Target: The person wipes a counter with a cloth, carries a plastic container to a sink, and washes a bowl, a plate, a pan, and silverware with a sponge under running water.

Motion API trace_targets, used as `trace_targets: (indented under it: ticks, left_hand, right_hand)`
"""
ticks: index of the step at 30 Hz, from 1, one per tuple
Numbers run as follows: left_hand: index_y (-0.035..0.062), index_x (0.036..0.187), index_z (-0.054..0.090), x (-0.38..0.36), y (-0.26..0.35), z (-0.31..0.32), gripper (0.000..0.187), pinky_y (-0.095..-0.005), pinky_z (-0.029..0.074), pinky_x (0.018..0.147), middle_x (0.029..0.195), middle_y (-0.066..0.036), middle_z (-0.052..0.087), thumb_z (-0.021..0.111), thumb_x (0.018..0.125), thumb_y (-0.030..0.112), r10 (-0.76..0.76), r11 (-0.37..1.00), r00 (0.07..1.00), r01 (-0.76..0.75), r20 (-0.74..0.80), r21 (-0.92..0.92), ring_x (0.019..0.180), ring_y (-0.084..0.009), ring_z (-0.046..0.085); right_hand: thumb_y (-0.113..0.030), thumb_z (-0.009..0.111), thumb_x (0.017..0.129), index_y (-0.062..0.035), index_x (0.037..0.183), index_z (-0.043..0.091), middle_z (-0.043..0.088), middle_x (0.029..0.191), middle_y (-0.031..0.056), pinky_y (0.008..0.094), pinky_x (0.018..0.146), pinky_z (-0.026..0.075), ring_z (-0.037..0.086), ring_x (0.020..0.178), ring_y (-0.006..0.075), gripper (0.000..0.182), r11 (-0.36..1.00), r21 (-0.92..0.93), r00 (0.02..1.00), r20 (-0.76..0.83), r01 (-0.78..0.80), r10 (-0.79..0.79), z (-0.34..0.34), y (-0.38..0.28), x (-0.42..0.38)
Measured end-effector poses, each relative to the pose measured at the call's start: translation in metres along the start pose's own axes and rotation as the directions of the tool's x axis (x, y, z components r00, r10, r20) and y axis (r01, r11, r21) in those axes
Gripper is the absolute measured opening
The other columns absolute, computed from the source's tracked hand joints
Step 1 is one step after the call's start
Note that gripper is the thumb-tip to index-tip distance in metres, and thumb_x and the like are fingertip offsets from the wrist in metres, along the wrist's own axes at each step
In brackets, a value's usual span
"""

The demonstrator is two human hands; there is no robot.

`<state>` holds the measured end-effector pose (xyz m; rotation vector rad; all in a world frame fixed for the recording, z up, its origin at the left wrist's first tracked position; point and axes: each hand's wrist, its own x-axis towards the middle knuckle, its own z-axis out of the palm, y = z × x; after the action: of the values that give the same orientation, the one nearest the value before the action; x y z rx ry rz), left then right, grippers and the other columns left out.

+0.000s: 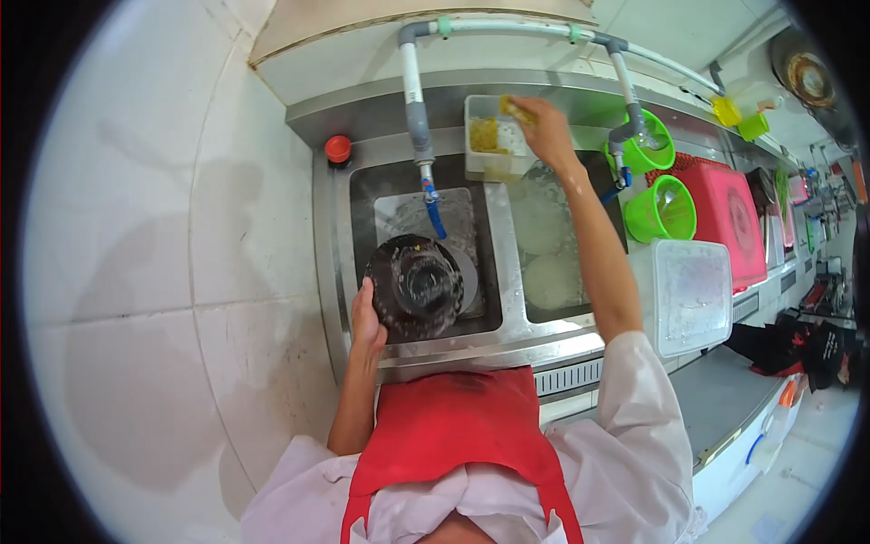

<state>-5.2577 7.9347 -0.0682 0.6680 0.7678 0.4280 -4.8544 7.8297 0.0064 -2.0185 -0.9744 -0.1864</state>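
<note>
My left hand (pixel 365 317) is closed on the edge of a wet black bowl (pixel 399 299) with suds on it, tilted over the left sink basin (pixel 492 281). Beneath the bowl, a grey round dish (pixel 468 276) and a pale flat tray (pixel 390 210) show in part. At the back, my right hand (pixel 544 130) pinches a yellow sponge (pixel 517 109) over the right rim of a white plastic container (pixel 475 163). More yellow material (pixel 487 134) sits inside that container.
A tap with a blue hose (pixel 436 218) hangs above the left basin. Pale round dishes (pixel 553 281) lie in cloudy water in the right basin. Green buckets (pixel 666 213), a clear lid (pixel 691 299) and a red crate (pixel 725 213) stand to the right. A red-topped cup (pixel 338 150) is at left.
</note>
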Motion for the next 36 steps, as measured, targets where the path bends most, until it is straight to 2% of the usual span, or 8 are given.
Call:
trace_targets:
  ticks: [2, 12, 18, 21, 25, 29, 32, 36]
  left_hand:
    - [-0.0011, 0.114, 0.056, -0.015, 0.016, 0.03, 0.041, -0.0323, 0.047, 0.089, 0.11, -0.009, 0.062, 0.046, 0.096, 0.035, -0.055, 0.995, 0.995, 0.048, 0.088, 0.088, 0.099, -0.0182, 0.059]
    - [-0.0035, 0.094, 0.053, 0.056, -0.149, 0.225, 0.037, -0.0444, 0.042, 0.062, 0.068, -0.017, 0.058, 0.048, 0.093, 0.034, 0.182, 0.564, 0.853, -0.498, 0.489, 0.659, 0.069, -0.0324, 0.059]
    - [-0.0003, 0.106, 0.049, 0.103, -0.279, 0.215, 0.027, -0.049, 0.045, 0.085, 0.119, -0.022, 0.05, 0.047, 0.09, 0.022, 0.133, -0.066, 0.62, -0.773, 0.773, 0.631, 0.107, -0.0358, 0.052]
    - [-0.0005, 0.102, 0.052, 0.128, -0.333, 0.201, 0.026, -0.0484, 0.044, 0.089, 0.111, -0.022, 0.053, 0.052, 0.082, 0.016, 0.16, 0.188, 0.771, -0.637, 0.617, 0.747, 0.108, -0.0349, 0.052]
    - [-0.0002, 0.09, 0.059, 0.133, -0.332, 0.21, 0.017, -0.0488, 0.045, 0.078, 0.094, -0.02, 0.059, 0.053, 0.078, 0.011, 0.001, 0.005, 0.885, -0.465, 0.465, 0.885, 0.092, -0.0344, 0.056]
    - [0.0033, 0.083, 0.057, 0.09, -0.192, 0.182, 0.006, -0.0389, 0.048, 0.066, 0.076, -0.014, 0.059, 0.056, 0.08, 0.009, 0.321, 0.345, 0.537, -0.834, 0.78, 0.432, 0.078, -0.0305, 0.058]
    - [0.0079, 0.077, 0.056, 0.096, -0.139, 0.088, 0.007, -0.0438, 0.048, 0.058, 0.071, -0.012, 0.056, 0.06, 0.077, 0.013, 0.282, 0.406, 0.8, -0.6, 0.53, 0.689, 0.062, -0.0334, 0.057]
    - [0.0039, 0.114, 0.053, 0.17, -0.172, -0.053, 0.044, -0.0476, 0.043, 0.086, 0.106, -0.02, 0.057, 0.065, 0.076, 0.02, 0.375, -0.134, 0.926, 0.004, 0.047, 0.991, 0.102, -0.0365, 0.053]
  right_hand:
    - [-0.013, 0.066, 0.078, -0.0073, 0.119, 0.058, 0.057, 0.117, 0.0203, 0.0405, 0.094, 0.043, 0.052, 0.11, 0.0369, 0.042, 0.96, -0.161, 0.897, 0.417, 0.231, -0.146, 0.007, 0.025, 0.011]
    - [-0.023, 0.063, 0.084, -0.005, 0.12, 0.056, 0.06, 0.11, 0.0201, 0.0398, 0.09, 0.046, 0.057, 0.102, 0.0346, 0.041, 0.999, 0.012, 0.926, 0.376, 0.031, -0.033, -0.057, -0.064, 0.001]
    - [-0.014, 0.063, 0.083, -0.0051, 0.119, 0.058, 0.06, 0.114, 0.0196, 0.0379, 0.089, 0.048, 0.06, 0.102, 0.0317, 0.037, 0.986, -0.131, 0.87, 0.467, -0.106, 0.156, -0.034, -0.038, 0.004]
    - [-0.01, 0.064, 0.08, -0.0007, 0.116, 0.058, 0.059, 0.107, 0.0258, 0.0448, 0.086, 0.047, 0.058, 0.098, 0.0406, 0.037, 0.943, -0.291, 0.843, 0.537, 0.163, 0.02, 0.003, -0.007, 0.011]
    - [-0.011, 0.061, 0.077, 0.0015, 0.105, 0.06, 0.059, 0.105, 0.0292, 0.0455, 0.087, 0.047, 0.057, 0.1, 0.042, 0.031, 0.824, -0.539, 0.666, 0.682, 0.178, 0.302, 0.065, 0.044, 0.027]
    - [-0.013, 0.053, 0.078, 0.0058, 0.105, 0.057, 0.06, 0.102, 0.0288, 0.0457, 0.085, 0.046, 0.057, 0.099, 0.0412, 0.033, 0.81, -0.555, 0.394, 0.798, 0.19, 0.455, 0.097, 0.067, 0.038]
    - [-0.01, 0.054, 0.076, 0.0044, 0.101, 0.06, 0.062, 0.1, 0.0266, 0.0461, 0.084, 0.046, 0.059, 0.096, 0.0412, 0.03, 0.782, -0.597, 0.491, 0.743, 0.179, 0.455, 0.098, 0.064, 0.042]
    - [-0.01, 0.057, 0.076, 0.0028, 0.102, 0.061, 0.062, 0.101, 0.0251, 0.0449, 0.084, 0.047, 0.059, 0.095, 0.0418, 0.029, 0.737, -0.639, 0.662, 0.654, 0.223, 0.366, 0.068, 0.033, 0.05]
